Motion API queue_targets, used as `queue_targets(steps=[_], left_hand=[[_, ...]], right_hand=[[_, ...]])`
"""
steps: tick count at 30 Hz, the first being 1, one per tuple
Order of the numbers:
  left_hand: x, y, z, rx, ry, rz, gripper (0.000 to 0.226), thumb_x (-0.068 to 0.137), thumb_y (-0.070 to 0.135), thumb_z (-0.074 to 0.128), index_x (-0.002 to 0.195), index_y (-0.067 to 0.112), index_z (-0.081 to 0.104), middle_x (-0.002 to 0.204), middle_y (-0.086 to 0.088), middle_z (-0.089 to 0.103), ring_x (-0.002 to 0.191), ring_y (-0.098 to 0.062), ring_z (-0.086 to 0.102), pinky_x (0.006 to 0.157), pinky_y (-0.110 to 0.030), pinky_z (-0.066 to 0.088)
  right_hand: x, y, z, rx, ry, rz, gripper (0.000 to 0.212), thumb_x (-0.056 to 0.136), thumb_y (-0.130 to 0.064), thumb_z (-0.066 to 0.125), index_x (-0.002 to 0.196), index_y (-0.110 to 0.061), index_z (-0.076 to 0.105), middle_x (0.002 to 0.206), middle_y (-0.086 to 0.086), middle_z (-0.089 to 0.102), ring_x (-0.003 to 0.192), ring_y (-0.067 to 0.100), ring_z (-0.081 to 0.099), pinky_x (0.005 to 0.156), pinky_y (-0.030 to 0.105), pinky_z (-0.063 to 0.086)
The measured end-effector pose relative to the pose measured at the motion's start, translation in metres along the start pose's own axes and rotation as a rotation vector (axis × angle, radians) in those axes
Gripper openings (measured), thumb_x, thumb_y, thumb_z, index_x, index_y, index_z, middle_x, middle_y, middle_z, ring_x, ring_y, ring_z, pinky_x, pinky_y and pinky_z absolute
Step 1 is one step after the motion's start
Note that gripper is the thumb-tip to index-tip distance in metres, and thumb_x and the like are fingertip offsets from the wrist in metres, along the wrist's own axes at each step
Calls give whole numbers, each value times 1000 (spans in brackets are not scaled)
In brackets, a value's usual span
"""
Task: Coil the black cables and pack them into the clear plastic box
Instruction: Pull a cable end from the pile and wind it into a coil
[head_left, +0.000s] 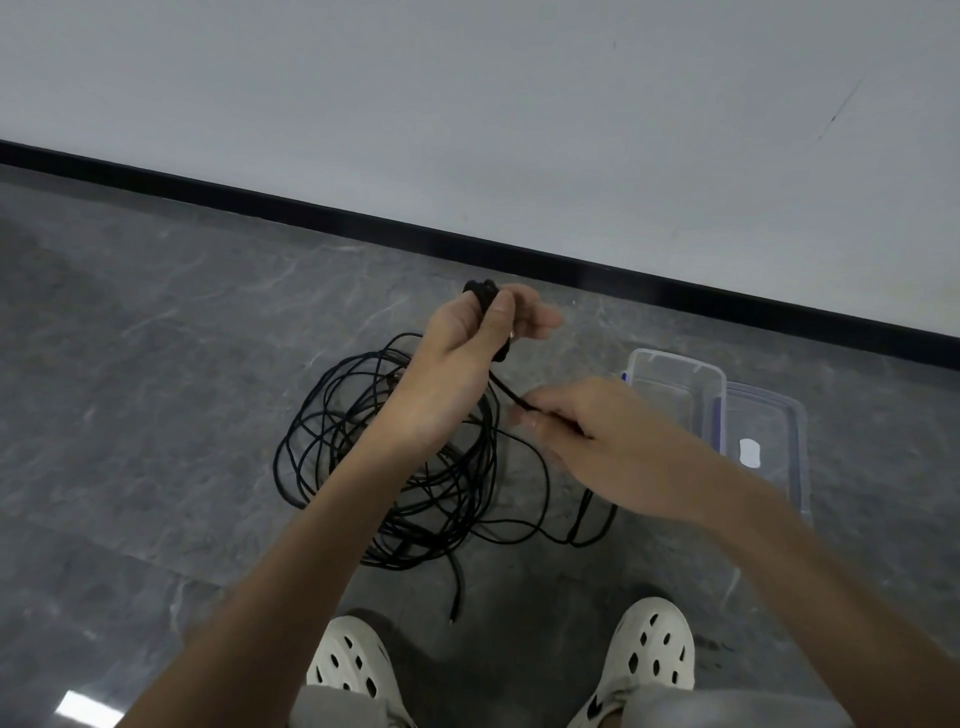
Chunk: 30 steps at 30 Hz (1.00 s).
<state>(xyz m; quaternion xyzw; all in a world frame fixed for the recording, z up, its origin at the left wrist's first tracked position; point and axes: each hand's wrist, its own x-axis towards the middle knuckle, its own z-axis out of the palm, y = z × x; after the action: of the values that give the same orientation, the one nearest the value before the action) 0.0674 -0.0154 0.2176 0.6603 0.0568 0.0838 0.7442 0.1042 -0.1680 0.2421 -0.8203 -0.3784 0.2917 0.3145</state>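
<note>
A loose tangle of black cables (322, 441) lies on the grey floor in front of me. My left hand (467, 353) is raised above it, closed around a small tight coil of black cable (480, 293) that pokes out past the thumb. A short taut strand runs from that coil down to my right hand (597, 436), which pinches it between thumb and fingers. More of this cable trails under the right wrist to the floor. The clear plastic box (675, 374) stands open to the right, partly behind my right forearm.
The box's clear lid (769, 447), with a white label, lies right of the box. A white wall with a black skirting board (363, 221) runs behind. My two feet in white clogs (353, 670) are at the bottom. A loose cable end (454, 616) lies between pile and feet.
</note>
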Motion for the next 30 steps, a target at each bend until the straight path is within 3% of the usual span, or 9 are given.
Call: queue_targets(steps=[5,9,12,14,16,20,23,27,30], left_hand=[[0,3,-3,60,-4,16,25,105,12,35,100,13,59,92,4,72,96,-11,66,90,-22,47],[0,0,-7,352,-46,25,22,104,14,39,106,6,60,97,1,71,97,-9,66,91,-24,49],[-2,-4,-7,544,-128,-94,23,104,23,40,103,13,61,94,8,69,94,-3,65,91,-24,50],[-3,-1,-5,588,-210,-194,41,103,40,37,99,10,65,91,2,70,92,-8,66,92,-30,51],[-7,7,-1,551,-297,-265,57,103,48,29,92,8,67,84,3,70,86,-9,66,87,-25,49],[-13,23,4,414,-439,-340,59,103,41,21,95,8,69,86,3,71,89,-3,64,80,-5,42],[-14,24,4,247,-550,-351,52,102,37,22,93,9,64,90,-1,71,90,-10,66,82,-12,45],[-15,20,3,43,-628,-333,40,103,30,27,96,8,60,90,-6,70,89,-18,66,82,-20,47],[-15,20,1,-19,-639,-309,35,103,22,26,93,9,57,86,-3,70,83,-11,63,79,-18,45]], right_hand=[[1,4,-2,11,68,43,28,99,-21,48,91,-3,68,57,5,56,47,7,46,51,20,39],[-1,8,-8,21,115,51,21,96,-23,54,85,-11,67,59,-1,61,47,6,49,48,17,38],[-2,12,-11,41,142,39,15,95,-21,57,85,-19,67,59,-10,62,49,3,52,50,17,40],[-3,12,-13,80,170,30,13,94,-20,58,88,-19,68,71,-12,70,63,5,64,62,25,52],[-3,11,-17,139,200,29,11,93,-20,59,89,-17,69,81,-10,74,76,4,69,75,28,55],[-4,12,-24,117,314,-2,6,86,-25,67,86,-20,68,80,-9,72,79,3,68,80,33,54],[-4,13,-27,175,366,-32,14,77,-31,73,84,-19,68,77,-3,71,77,15,68,78,43,53],[-1,15,-32,273,413,-63,31,68,-43,67,82,-15,69,77,0,71,76,16,68,76,39,54],[1,18,-34,307,408,-54,19,75,-35,67,83,-18,71,78,-3,72,78,10,69,77,32,56]])
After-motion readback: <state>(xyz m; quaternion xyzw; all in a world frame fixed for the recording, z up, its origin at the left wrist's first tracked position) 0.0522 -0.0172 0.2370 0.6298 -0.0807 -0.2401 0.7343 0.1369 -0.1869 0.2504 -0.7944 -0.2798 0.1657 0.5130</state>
